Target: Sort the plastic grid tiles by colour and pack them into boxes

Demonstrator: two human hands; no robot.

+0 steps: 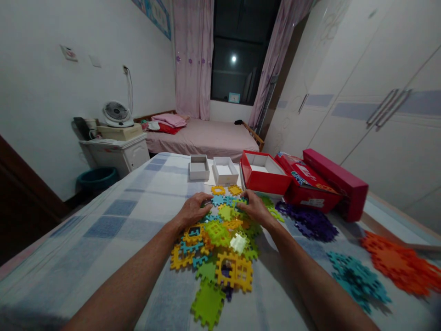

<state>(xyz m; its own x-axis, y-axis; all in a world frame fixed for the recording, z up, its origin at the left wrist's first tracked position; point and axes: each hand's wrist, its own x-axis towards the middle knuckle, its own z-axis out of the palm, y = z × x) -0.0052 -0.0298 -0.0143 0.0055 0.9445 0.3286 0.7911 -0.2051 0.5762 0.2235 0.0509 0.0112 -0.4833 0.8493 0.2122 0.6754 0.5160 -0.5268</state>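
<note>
A heap of interlocking plastic tiles [217, 233] in yellow, green and light blue lies before me. At its far left side, my left hand [195, 209] has its fingers curled at the edge of a light blue tile [217, 200]. Across from it, my right hand [254, 207] is bent over the blue and green tiles [239, 202], thumb inward; its fingertips are partly hidden. Two yellow frame tiles [218, 190] lie just beyond the hands. Closest to me are a yellow window tile [244, 273] and a solid green tile [208, 303].
Two small white boxes [225, 179] and an open red box [268, 183] stand at the back. Beside them lean a red carton [312, 186] and a long crimson box [351, 193]. Purple [312, 223], teal [358, 278] and orange tiles [399, 262] lie in piles to the right.
</note>
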